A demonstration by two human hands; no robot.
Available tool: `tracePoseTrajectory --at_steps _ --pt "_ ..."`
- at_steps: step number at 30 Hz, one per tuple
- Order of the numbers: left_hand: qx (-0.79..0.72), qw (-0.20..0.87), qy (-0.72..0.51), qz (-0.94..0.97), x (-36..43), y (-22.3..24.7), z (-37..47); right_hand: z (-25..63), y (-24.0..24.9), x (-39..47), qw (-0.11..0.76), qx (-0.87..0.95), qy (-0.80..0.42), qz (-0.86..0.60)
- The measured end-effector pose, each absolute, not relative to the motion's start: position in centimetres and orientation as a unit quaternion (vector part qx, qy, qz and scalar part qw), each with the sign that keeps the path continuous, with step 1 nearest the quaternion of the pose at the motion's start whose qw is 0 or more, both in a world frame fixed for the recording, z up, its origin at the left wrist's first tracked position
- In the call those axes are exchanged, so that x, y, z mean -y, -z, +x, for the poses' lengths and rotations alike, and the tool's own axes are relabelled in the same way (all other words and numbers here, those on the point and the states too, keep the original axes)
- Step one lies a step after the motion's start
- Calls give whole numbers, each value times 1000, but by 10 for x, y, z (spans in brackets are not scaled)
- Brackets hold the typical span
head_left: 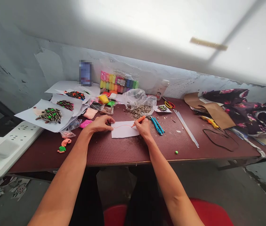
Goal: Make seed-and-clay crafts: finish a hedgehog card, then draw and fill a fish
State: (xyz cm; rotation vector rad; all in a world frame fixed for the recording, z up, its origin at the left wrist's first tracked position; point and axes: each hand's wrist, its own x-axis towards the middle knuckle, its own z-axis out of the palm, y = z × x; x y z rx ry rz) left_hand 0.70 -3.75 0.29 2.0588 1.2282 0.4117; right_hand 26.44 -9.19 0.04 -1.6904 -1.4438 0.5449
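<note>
Gripping orange marker (141, 119): right hand (143, 128), tip at white paper (124, 133). Left hand (100, 123): thumb, forefinger slightly apart at paper's edge.

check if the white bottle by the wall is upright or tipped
Upright: the white bottle has its lid uppermost and its lower end on the dark red table.

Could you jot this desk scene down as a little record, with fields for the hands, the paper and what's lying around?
Left hand: at the left edge of the white paper; the left hand
Right hand: the right hand grips an orange pen, tip at the paper
Paper: white paper, flat on the table
Mark: a wavy orange line across it
Behind the paper: seeds by a clear plastic bag
Right of the right hand: a blue tool
</note>
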Motion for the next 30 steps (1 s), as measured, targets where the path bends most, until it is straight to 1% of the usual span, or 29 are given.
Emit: tracePoseTrajectory --at_steps 14,30 --pt "-473 348 -158 794 38 -2 7 263 -5 94 392 559 -208 -701" --pt "-470 358 -158 791 38 -4 7 262 -9 96 391 560 -207 -700"
